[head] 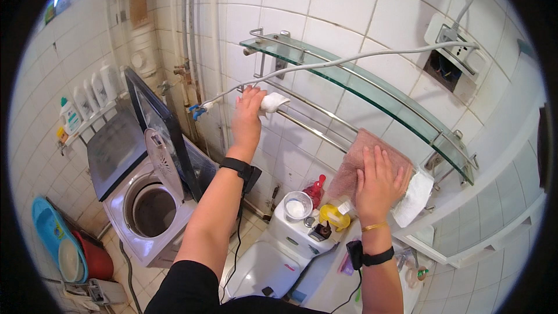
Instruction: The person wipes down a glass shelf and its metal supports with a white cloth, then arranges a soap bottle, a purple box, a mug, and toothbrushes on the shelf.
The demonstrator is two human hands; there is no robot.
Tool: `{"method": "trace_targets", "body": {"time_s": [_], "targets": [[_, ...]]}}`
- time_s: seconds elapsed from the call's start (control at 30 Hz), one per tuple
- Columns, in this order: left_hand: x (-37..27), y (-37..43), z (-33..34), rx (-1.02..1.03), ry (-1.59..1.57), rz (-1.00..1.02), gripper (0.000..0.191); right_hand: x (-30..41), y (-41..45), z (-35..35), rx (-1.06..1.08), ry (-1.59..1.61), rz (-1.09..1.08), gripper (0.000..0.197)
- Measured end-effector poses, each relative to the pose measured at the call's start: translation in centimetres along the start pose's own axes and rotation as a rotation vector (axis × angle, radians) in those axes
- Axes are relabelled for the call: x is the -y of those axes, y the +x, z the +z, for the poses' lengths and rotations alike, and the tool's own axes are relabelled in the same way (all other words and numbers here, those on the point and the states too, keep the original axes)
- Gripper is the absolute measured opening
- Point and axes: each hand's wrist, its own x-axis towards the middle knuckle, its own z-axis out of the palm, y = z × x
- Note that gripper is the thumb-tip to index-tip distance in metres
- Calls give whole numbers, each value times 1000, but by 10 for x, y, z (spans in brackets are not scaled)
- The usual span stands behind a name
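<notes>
My left hand (249, 117) is closed about a white cloth or paper wipe (274, 102) at the left end of the lower metal towel rail (311, 130). Part of the wipe sticks out to the right of my fingers, and my thumb side is partly hidden. A pink towel (344, 172) hangs over the rail further right. My right hand (378, 181) lies flat on the towel, fingers pointing up and slightly apart. Beside that hand, a white paper or cloth sheet (416, 194) hangs at the towel's right edge.
A glass shelf (362, 83) juts out above the rail. A grey cable (331, 63) crosses in front of it from a wall socket (453, 37) with an exposed box beneath. Below stand a toilet (261, 266) with small items on its tank and an open washing machine (148, 213).
</notes>
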Motion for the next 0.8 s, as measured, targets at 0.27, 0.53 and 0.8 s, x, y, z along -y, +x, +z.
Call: {"method": "trace_targets", "body": {"time_s": [0.27, 0.53, 0.8], "targets": [[-75, -26, 1, 48, -109, 251, 46, -6, -2, 2, 0, -26, 22, 58], [-23, -3, -3, 8, -79, 125, 39, -4, -1, 2, 0, 42, 4, 56], [-88, -26, 2, 113, -174, 241, 41, -9, -1, 3, -3, 0, 23, 55]]}}
